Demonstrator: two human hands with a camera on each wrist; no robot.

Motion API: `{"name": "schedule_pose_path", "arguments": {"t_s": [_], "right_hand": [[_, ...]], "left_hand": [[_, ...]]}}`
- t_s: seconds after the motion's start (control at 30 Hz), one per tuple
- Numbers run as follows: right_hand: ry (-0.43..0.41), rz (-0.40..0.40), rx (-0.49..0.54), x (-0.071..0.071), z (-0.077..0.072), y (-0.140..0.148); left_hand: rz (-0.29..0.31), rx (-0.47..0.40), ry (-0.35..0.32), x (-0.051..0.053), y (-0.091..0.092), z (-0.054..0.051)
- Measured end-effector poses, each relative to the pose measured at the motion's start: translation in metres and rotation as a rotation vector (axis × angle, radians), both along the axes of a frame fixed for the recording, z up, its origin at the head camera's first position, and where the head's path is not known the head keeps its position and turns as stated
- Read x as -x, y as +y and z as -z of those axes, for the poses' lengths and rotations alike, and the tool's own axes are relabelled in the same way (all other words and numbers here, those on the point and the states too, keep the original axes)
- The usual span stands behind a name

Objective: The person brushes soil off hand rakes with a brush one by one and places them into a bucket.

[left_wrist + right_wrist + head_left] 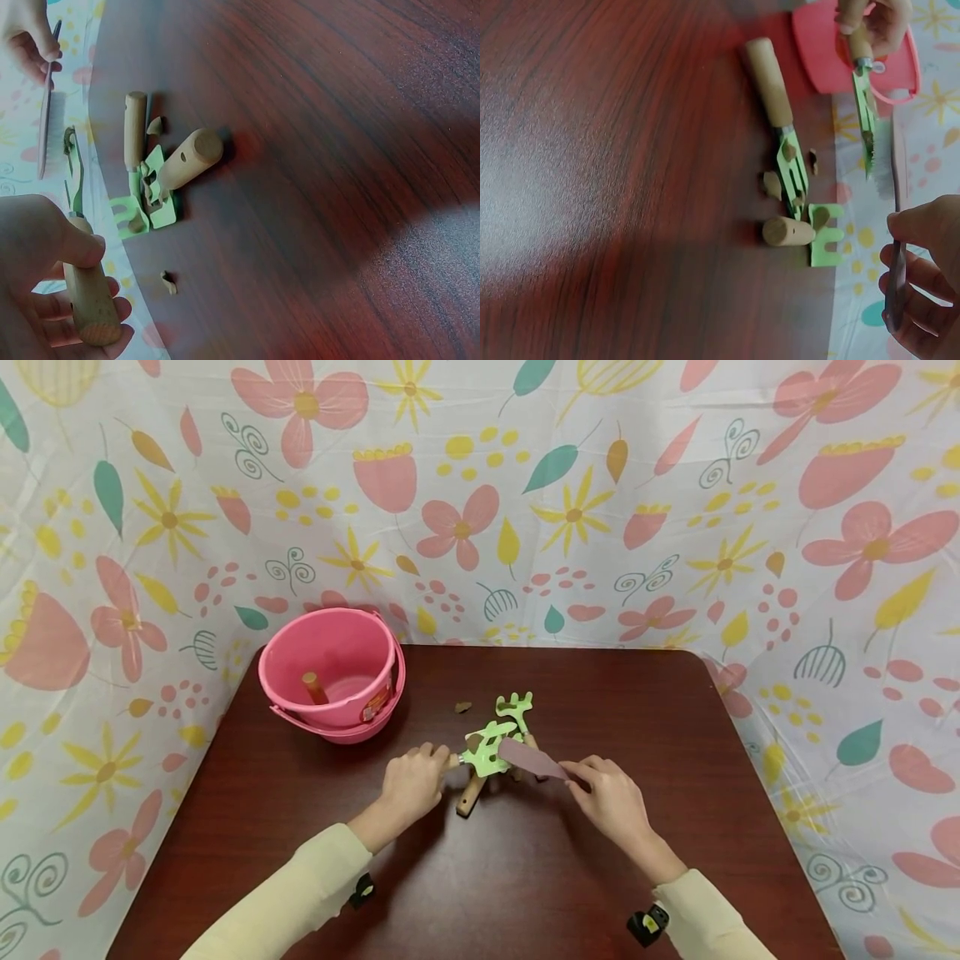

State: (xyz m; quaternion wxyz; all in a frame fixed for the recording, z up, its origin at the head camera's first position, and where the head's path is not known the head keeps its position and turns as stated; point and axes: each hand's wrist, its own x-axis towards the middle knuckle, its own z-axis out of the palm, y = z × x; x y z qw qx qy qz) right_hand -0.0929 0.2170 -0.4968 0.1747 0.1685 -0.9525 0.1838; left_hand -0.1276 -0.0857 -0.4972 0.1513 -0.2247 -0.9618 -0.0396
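Note:
My left hand (411, 783) grips the wooden handle (91, 300) of a green slotted garden hand tool (864, 105), raised above the table. A brown bit clings near its tip. In my right hand (611, 802) is a mauve brush (531, 758) with pale bristles (883, 154), pinched between thumb and fingers. The bristles face the held tool's head in the right wrist view; whether they touch is unclear. Below lie a small green rake (514, 705) and another green slotted tool (799, 180), both wooden-handled, overlapping, with brown dry leaf bits (772, 184) on and around them.
A pink bucket (330, 718) stands at the back left of the dark wooden table (637, 710), with a wooden handle (314, 687) sticking up inside. One leaf bit (462, 707) lies apart behind the tools. A flowered curtain (480, 585) hangs behind the table and at both sides.

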Motion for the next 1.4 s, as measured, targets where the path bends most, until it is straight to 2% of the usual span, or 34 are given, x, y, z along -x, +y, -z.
{"name": "schedule_pose_path", "arguments": {"t_s": [0.47, 0.77, 1.03, 1.4], "right_hand": [[-0.004, 0.034, 0.003, -0.001, 0.004, 0.012], [-0.013, 0.074, 0.013, -0.001, 0.006, 0.022], [-0.018, 0.093, 0.008, 0.0, 0.008, 0.03], [-0.01, 0.079, 0.034, 0.005, 0.003, 0.018]], "left_hand": [[-0.012, 0.009, -0.013, 0.0, -0.004, -0.002], [-0.019, 0.009, 0.034, 0.002, -0.008, -0.002], [-0.027, 0.005, 0.027, 0.003, -0.013, -0.005], [-0.013, -0.011, 0.016, 0.002, -0.012, -0.001]]}}
